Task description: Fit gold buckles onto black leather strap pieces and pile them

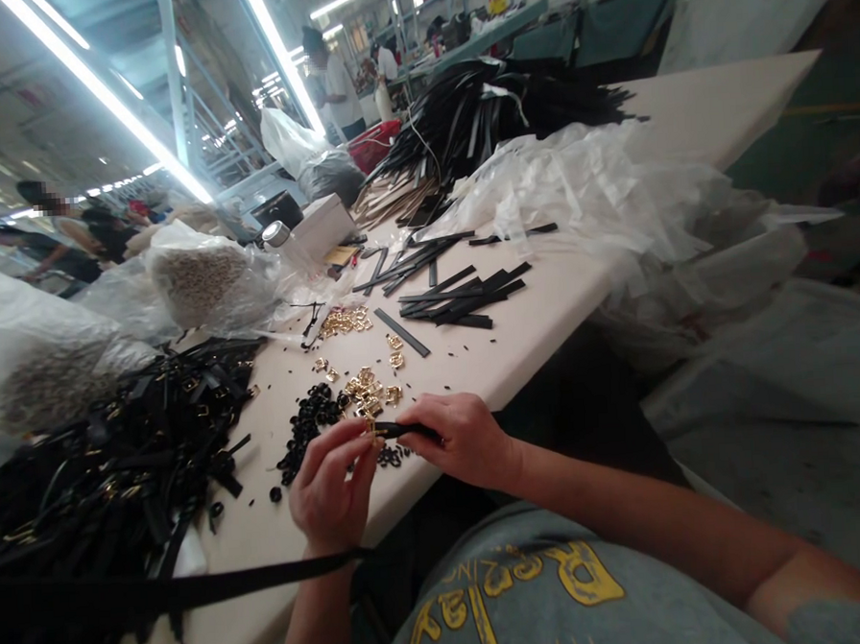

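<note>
My left hand (332, 490) pinches a small gold buckle (370, 427) at the end of a short black strap (405, 430). My right hand (459, 439) is closed round the other end of that strap. Both hands hover at the near edge of the pale table (545, 306). Just beyond them lie loose gold buckles (365, 385) and a scatter of small black rings (307, 429).
A big heap of finished black straps (120, 454) lies at left, clear bags of parts (208, 281) behind it. Cut black strips (458, 296), crumpled clear plastic (596, 188) and a black strap pile (491, 107) fill the far table. People work in the background.
</note>
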Demonstrator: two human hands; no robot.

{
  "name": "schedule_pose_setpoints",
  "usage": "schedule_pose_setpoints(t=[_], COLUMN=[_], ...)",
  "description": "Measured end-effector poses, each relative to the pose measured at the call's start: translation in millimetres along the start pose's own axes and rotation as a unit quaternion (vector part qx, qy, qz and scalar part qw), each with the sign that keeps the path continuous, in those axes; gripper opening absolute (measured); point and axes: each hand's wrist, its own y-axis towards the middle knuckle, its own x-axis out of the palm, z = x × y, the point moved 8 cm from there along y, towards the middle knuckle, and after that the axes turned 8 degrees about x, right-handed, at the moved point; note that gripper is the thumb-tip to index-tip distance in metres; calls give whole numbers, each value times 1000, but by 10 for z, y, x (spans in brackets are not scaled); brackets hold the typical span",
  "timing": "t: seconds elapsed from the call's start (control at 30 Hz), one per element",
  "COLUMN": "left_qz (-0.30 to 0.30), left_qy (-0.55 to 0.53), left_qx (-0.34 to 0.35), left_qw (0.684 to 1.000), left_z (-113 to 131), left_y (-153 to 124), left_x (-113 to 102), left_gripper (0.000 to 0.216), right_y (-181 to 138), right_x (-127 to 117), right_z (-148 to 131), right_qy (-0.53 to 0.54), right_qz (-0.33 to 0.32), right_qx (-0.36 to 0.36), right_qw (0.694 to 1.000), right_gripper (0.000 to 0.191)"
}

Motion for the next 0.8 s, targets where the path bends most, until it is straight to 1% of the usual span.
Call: schedule_pose_setpoints(t=[0.1, 0.17, 0.37, 0.6, 0.7, 0.8], left_qz=[-17, -26, -76, -119, -122, -94], left_qy=[5, 11, 22, 35, 34, 7], left_qx=[-9, -3, 56, 88, 79, 38], left_qw=[1000, 1000, 995, 988, 989, 995], left_z=[-8, 2, 36, -13, -12, -18], left_y=[-7, -10, -31, -67, -79, -119], left_x=[23, 43, 113, 104, 96, 89], left_gripper=[20, 18, 13, 14, 16, 19], right_y=[-14, -26, -71, -73, -67, -64], right_x=[-23, -25, -23, -15, -18, -21], right_z=[-5, 0, 15, 20, 15, 34], right_qy=[-1, -7, -38, -44, -20, 10], right_qz=[8, 7, 6, -7, -4, 3], right_qx=[-9, -12, -33, -32, -23, -4], right_qw=[1000, 1000, 999, 998, 1000, 1000], right_gripper=[9, 9, 10, 10, 7, 5])
